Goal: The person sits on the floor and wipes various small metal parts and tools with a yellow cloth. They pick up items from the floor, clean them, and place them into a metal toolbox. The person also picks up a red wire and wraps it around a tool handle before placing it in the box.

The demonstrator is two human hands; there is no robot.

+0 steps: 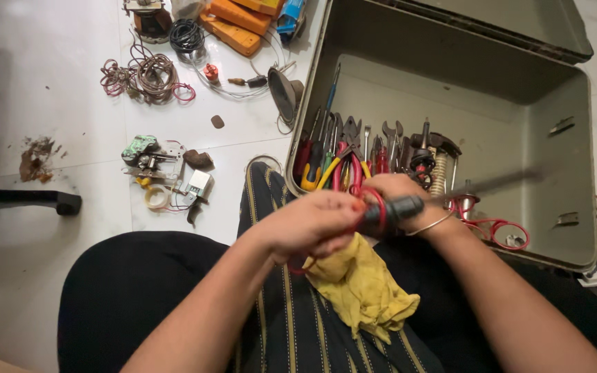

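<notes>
**Two hands wiping a long-shafted tool over an open metal toolbox**

Seen from above, a seated person works over their lap on a pale tiled floor [50, 83].

Largest in view is a grey-green metal toolbox [519, 103], lid thrown back, just beyond the knees. Its right half is mostly bare. Along its near-left wall lie crowded hand tools: screwdrivers [316, 148] with red, green and yellow handles, pliers [350, 159] with red and yellow grips, several open-ended spanners [390, 135], and a loop of red wire [495, 228] near the front edge.

In the lap lies a yellow cloth [364, 290], soft and crumpled, bunched up under the hands.

The left hand [312, 224] is closed, pressing the cloth against a tool. The right hand [399, 190], a thin bangle at its wrist, is curled shut around the same tool.

That tool is a screwdriver-like tool [409, 205]: a thick dark handle with a red band, and a long thin metal shaft running right over the box, blurred. It appears rigid and fairly light, likely heavier at the handle. The handle is the natural hold; the shaft looks smooth, perhaps slippery.

On the floor to the left lie tangled copper wire [146, 76], a small circuit assembly [150, 159] and a roll of tape [155, 197].
</notes>
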